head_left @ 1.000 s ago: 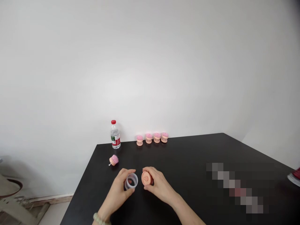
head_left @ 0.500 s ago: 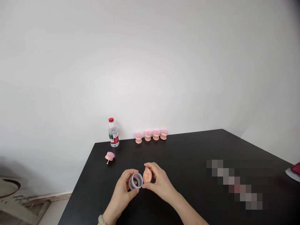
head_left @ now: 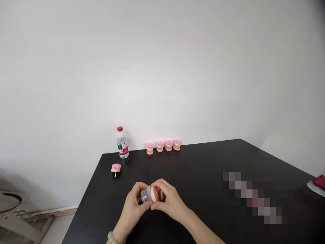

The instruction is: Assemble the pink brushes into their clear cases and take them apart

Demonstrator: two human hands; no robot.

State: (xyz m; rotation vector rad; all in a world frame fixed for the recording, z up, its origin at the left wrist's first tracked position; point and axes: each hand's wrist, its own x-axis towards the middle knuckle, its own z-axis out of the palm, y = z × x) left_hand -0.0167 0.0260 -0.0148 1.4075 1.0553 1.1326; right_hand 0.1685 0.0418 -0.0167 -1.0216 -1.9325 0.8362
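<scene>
My left hand (head_left: 137, 200) is closed around a small clear plastic cup (head_left: 145, 195), which lies on its side in the grip. Against the cup's mouth my right hand (head_left: 166, 196) presses a round peach-coloured cap (head_left: 154, 194), held by thumb and fingers at its edge. Whether the cap is fully seated cannot be made out. Beyond my left hand, a pink-bristled brush head (head_left: 116, 167) with a thin white stem under it rests on the black table (head_left: 203, 169).
Several pink brushes with peach bases (head_left: 159, 146) stand in a row along the wall. A water bottle (head_left: 123, 145) with a red cap is left of them. A blurred-out patch (head_left: 254, 200) lies to the right, and a red-and-white item (head_left: 317, 185) shows at the right edge.
The cup has turned so its mouth faces right, and the cap has come from beside it onto its mouth. The lone brush head has swung to a more upright position.
</scene>
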